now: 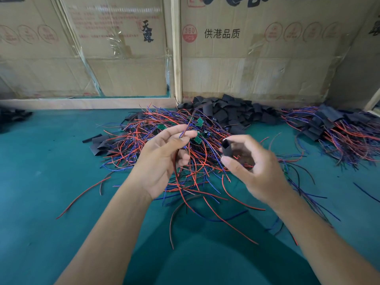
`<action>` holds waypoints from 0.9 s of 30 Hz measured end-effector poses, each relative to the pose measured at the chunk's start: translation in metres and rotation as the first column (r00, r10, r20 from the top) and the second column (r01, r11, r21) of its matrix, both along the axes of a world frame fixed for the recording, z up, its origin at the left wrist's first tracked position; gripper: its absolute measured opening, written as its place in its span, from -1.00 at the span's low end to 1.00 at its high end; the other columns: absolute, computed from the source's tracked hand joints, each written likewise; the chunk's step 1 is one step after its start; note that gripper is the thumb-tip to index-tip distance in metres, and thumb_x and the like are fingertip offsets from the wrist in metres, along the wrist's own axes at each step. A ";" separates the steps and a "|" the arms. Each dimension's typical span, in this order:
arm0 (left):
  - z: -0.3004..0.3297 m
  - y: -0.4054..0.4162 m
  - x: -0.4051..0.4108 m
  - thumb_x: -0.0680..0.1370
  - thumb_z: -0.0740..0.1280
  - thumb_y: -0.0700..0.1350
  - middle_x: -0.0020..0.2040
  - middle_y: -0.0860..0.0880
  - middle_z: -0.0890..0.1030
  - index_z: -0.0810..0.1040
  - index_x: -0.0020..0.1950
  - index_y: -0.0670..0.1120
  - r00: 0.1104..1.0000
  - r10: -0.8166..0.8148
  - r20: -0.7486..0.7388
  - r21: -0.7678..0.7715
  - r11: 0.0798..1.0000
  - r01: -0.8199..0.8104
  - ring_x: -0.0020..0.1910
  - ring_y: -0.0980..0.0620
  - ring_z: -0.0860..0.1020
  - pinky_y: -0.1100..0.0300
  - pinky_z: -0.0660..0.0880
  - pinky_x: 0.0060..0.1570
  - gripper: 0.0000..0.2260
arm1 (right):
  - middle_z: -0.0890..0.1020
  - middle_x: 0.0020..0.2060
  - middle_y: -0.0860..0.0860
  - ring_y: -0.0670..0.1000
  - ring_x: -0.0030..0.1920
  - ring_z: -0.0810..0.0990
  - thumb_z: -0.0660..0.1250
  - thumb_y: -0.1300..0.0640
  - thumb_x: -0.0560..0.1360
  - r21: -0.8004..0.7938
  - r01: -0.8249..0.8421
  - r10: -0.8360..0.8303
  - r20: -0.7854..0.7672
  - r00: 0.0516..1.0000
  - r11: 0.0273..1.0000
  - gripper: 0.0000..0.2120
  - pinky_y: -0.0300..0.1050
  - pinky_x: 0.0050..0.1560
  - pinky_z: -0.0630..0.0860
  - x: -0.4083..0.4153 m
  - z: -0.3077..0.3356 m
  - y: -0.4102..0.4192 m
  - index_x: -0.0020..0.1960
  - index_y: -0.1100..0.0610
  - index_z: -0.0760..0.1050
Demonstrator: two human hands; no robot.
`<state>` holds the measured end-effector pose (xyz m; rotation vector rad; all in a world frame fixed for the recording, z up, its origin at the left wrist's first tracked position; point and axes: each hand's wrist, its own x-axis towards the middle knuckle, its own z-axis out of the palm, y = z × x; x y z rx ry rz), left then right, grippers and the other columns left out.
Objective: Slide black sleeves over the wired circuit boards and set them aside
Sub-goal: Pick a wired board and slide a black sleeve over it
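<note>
My left hand (164,155) pinches the red and blue wires (186,128) of one circuit board between thumb and fingers; the wire ends stick up, blurred, and the rest trails down past my palm. The board itself is hidden or lost among the pile. My right hand (253,167) pinches a short black sleeve (227,148) with its open mouth turned toward the left hand, a small gap apart. Below both hands lies a tangled pile of wired green circuit boards (198,122).
A heap of loose black sleeves (230,112) lies at the back by the cardboard boxes (257,58). At the right sits a pile of sleeved boards (333,124). A few sleeves (98,144) lie left of the wire pile on the green table (51,161).
</note>
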<state>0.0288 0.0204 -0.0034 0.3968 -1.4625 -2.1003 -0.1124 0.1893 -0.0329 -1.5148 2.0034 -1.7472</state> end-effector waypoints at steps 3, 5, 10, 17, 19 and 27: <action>0.002 0.009 -0.001 0.61 0.27 -0.29 0.08 -0.07 0.70 0.49 0.25 -0.17 0.998 -0.017 0.053 -0.129 0.991 0.024 -0.53 0.08 0.41 0.28 0.32 -0.50 -0.78 | 0.68 0.14 0.08 0.17 0.20 0.62 0.42 -0.03 0.47 -0.120 -0.220 0.246 0.294 0.924 0.968 -0.73 0.12 0.24 0.55 0.007 -0.001 -0.005 0.17 -0.13 0.55; 0.003 0.019 -0.003 0.61 0.27 -0.28 0.07 -0.09 0.70 0.49 0.27 -0.18 0.992 -0.048 0.117 -0.193 0.979 0.070 -0.55 0.08 0.39 0.29 0.27 -0.54 -0.77 | 0.66 0.18 0.14 0.23 0.25 0.59 0.40 0.04 0.48 -0.227 -0.246 0.322 0.419 0.849 0.942 -0.71 0.25 0.31 0.47 0.009 0.001 -0.006 0.19 -0.03 0.54; 0.005 0.030 -0.004 0.62 0.29 -0.27 0.02 -0.10 0.71 0.55 0.14 -0.13 0.976 -0.104 0.192 -0.373 0.912 0.171 -0.58 0.06 0.37 0.36 0.29 -0.55 -0.87 | 0.60 0.23 0.26 0.29 0.24 0.56 0.49 -0.02 0.46 -0.339 -0.216 0.375 0.526 0.764 0.916 -0.64 0.27 0.33 0.44 0.007 0.007 -0.006 0.19 0.07 0.56; 0.005 0.030 -0.003 0.62 0.30 -0.23 -0.15 -0.08 0.71 0.58 0.07 -0.12 0.971 -0.103 0.217 -0.440 0.877 0.192 -0.54 0.06 0.38 0.34 0.30 -0.52 -0.91 | 0.63 0.18 0.20 0.24 0.25 0.55 0.33 0.08 0.51 -0.407 -0.110 0.360 0.613 0.703 0.907 -0.74 0.00 0.01 0.63 -0.005 0.016 0.000 0.13 0.20 0.56; 0.004 0.030 -0.003 0.63 0.31 -0.18 -0.24 -0.04 0.68 0.60 0.04 -0.10 0.974 -0.094 0.205 -0.480 0.857 0.184 -0.50 0.06 0.41 0.33 0.34 -0.49 -0.92 | 0.64 0.16 0.20 0.21 0.23 0.55 0.29 0.10 0.53 -0.406 -0.097 0.349 0.613 0.709 0.909 -0.76 -0.01 -0.01 0.63 -0.007 0.018 0.001 0.11 0.20 0.58; 0.004 0.018 0.004 0.65 0.29 -0.19 -0.32 -0.04 0.62 0.63 -0.09 -0.09 0.974 -0.061 0.220 -0.624 0.758 0.188 -0.33 0.07 0.50 0.25 0.46 -0.24 -0.83 | 0.63 0.10 0.18 0.18 0.21 0.56 0.24 0.11 0.56 -0.408 -0.096 0.340 0.582 0.739 0.908 -0.74 -0.01 0.00 0.62 -0.012 0.020 0.004 0.15 0.23 0.55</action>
